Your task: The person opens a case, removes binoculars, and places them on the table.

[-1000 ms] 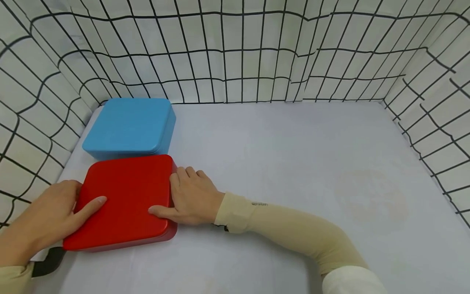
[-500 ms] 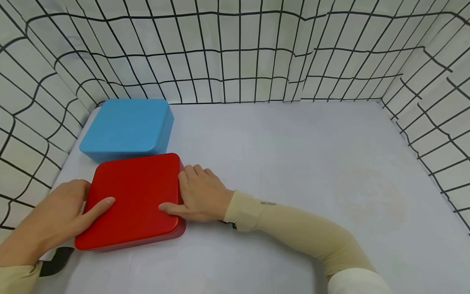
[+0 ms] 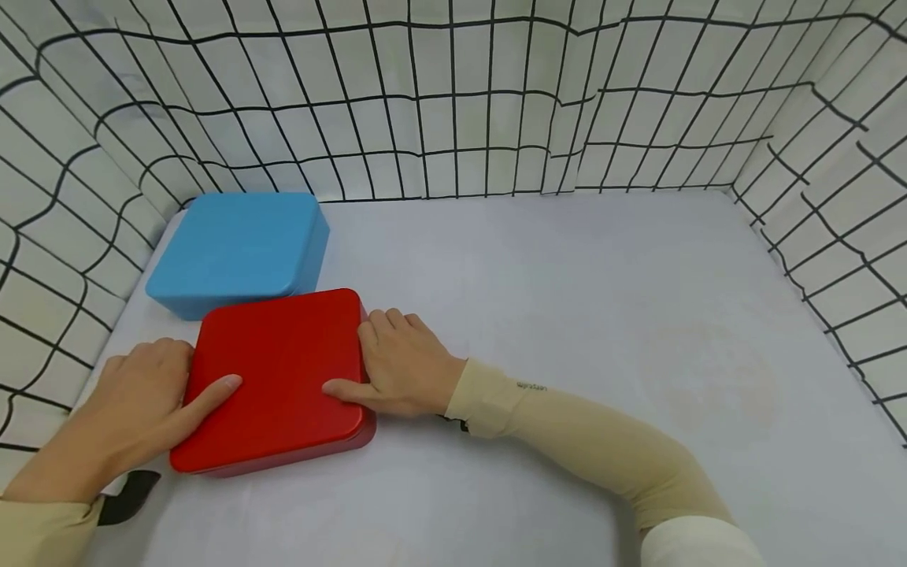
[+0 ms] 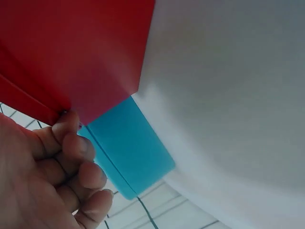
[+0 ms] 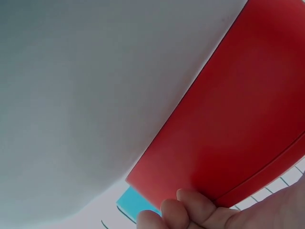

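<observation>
In the head view a red rectangular box [image 3: 279,374] with rounded corners and a smooth lid is on the white surface. My left hand [image 3: 145,402] grips its left side, thumb on the lid; in the left wrist view the curled fingers [image 4: 78,148] meet the box's edge. On the opposite side, my right hand [image 3: 407,366] holds the box with its thumb on the lid and fingers against the side wall. Behind the red box lies a similar blue box [image 3: 237,248], its front edge partly hidden by the red one. Whether the two boxes touch, I cannot tell.
Black wire grid panels [image 3: 453,98] against white backing enclose the back, left and right. The white table surface [image 3: 560,283] stretches to the right of both boxes. Below my left wrist is a dark curved object [image 3: 130,498], mostly hidden by the sleeve.
Both hands have moved the red box to the right and slightly toward the back, keeping their hold. The blue box and grid shift slightly left in view together, as the camera turns.
</observation>
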### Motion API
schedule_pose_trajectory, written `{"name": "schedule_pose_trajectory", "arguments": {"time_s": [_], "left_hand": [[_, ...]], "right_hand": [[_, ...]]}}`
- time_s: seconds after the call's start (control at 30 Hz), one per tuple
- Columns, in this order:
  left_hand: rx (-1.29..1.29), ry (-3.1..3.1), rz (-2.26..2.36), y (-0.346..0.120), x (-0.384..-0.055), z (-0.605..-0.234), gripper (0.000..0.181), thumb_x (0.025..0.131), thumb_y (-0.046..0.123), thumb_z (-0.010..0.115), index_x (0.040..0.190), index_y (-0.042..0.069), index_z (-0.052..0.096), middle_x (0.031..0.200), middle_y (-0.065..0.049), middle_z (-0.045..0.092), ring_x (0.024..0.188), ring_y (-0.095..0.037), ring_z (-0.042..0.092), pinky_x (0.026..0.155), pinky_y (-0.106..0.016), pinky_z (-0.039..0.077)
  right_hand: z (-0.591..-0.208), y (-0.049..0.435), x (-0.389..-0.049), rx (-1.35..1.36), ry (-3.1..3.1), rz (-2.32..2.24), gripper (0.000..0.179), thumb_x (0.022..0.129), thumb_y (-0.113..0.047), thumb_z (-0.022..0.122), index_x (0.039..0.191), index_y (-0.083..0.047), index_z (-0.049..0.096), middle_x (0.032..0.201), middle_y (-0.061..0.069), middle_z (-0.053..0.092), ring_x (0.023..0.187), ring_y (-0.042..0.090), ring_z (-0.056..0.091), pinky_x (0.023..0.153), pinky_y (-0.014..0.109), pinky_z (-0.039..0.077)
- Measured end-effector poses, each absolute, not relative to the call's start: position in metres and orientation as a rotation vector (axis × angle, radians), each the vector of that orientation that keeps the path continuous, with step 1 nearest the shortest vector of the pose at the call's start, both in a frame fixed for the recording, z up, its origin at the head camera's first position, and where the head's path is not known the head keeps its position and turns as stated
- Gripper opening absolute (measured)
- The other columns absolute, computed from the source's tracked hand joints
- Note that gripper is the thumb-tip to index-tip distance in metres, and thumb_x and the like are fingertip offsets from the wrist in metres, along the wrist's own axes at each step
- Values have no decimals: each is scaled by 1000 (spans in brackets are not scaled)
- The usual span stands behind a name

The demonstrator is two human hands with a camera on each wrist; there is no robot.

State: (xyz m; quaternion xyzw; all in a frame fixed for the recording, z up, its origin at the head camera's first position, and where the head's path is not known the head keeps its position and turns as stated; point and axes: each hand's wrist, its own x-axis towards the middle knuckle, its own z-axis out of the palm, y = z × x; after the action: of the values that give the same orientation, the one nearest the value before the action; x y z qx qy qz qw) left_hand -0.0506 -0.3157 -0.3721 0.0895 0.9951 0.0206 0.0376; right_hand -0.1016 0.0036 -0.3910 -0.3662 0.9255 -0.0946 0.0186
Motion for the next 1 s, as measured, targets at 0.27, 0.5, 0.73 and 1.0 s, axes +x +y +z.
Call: {"name": "schedule_pose_trajectory", "arguments": {"time_s": [0.27,0.5,0.73,1.0], "left_hand": [[265,3057,-4,-306,-53,-369,65,95,64,56,99,-1,52,84,-11,55,83,-29,53,75,-50,36],[259,3043,5,-300,-52,-367,64,95,63,57,101,0,52,83,-9,55,83,-26,53,75,-48,34],[276,3055,-2,-294,-55,-368,62,96,63,56,98,1,52,81,-7,55,82,-25,54,76,-49,35],[291,3059,-9,-284,-58,-368,62,96,63,55,97,1,53,80,-7,55,79,-24,53,75,-48,37]], "right_hand": [[-390,12,-104,-1155,2885,-282,62,97,-75,40,103,-14,52,91,-3,49,83,11,48,77,27,41],[-391,15,-105,-1140,2873,-304,62,97,-75,41,102,-14,52,91,-3,50,83,11,48,75,26,40],[-391,23,-106,-1126,2860,-324,62,96,-75,42,103,-14,52,91,-3,50,84,12,48,75,26,40],[-391,31,-107,-1133,2907,-257,64,97,-76,40,101,-13,53,92,-1,52,89,15,48,86,33,42]]}}
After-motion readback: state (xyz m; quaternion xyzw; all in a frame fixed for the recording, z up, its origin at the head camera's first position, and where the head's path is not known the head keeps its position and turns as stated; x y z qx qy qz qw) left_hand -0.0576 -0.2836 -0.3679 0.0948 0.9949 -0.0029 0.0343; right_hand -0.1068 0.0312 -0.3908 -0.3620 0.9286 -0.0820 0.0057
